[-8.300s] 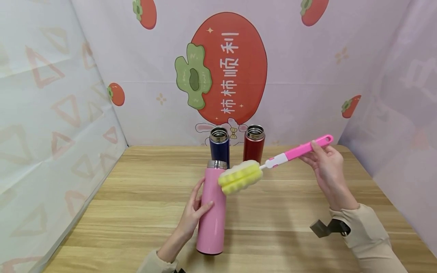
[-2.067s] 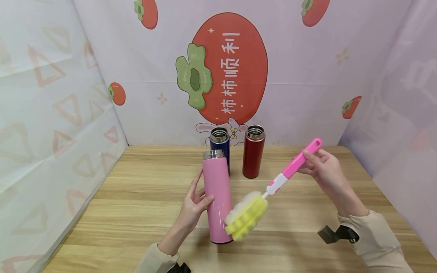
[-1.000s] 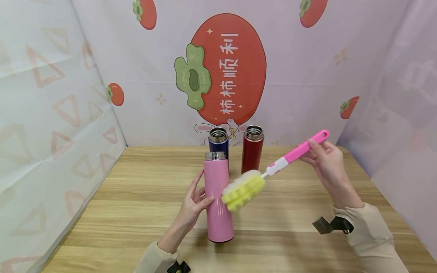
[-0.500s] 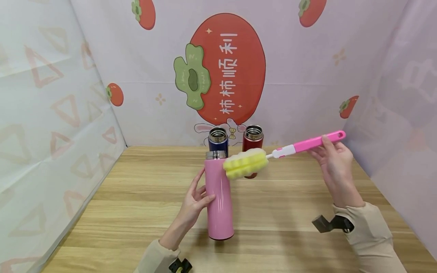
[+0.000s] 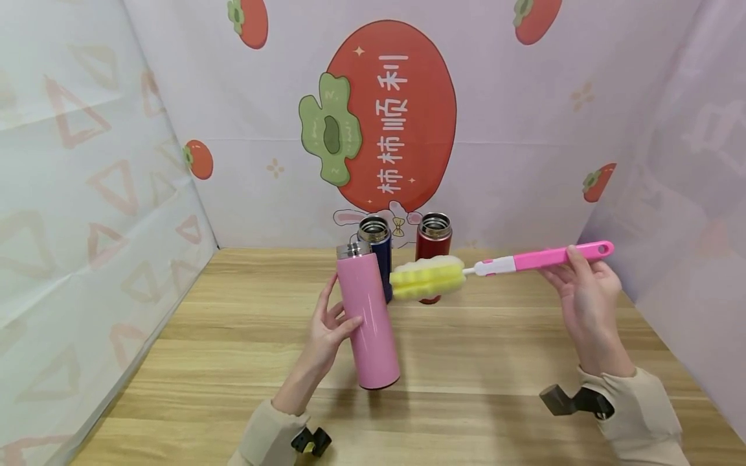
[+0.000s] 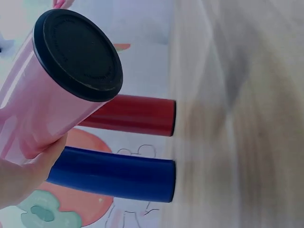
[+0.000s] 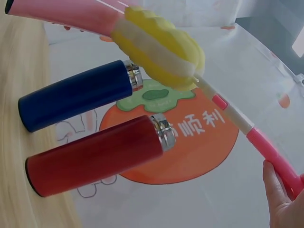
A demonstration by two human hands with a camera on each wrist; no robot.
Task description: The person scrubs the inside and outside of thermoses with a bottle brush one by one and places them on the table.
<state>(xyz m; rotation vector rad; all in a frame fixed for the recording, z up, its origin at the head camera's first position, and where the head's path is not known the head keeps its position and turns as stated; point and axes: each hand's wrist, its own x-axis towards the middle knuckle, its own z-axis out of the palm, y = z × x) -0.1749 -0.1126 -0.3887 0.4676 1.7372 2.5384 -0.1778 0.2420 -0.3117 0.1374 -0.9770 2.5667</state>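
Pink vacuum flask [image 5: 368, 317] and sponge bottle brush [image 5: 428, 277] held above a wooden table [image 5: 233, 362].
The tilted flask is gripped by the left hand [image 5: 327, 333]; the brush's pink handle [image 5: 539, 259] is pinched by the right hand [image 5: 590, 296]. Behind, a blue flask [image 5: 382, 264] and a red flask [image 5: 433, 247] are stood upright.

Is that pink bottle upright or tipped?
Tipped: the pink bottle leans in the left hand, its black base off the table.
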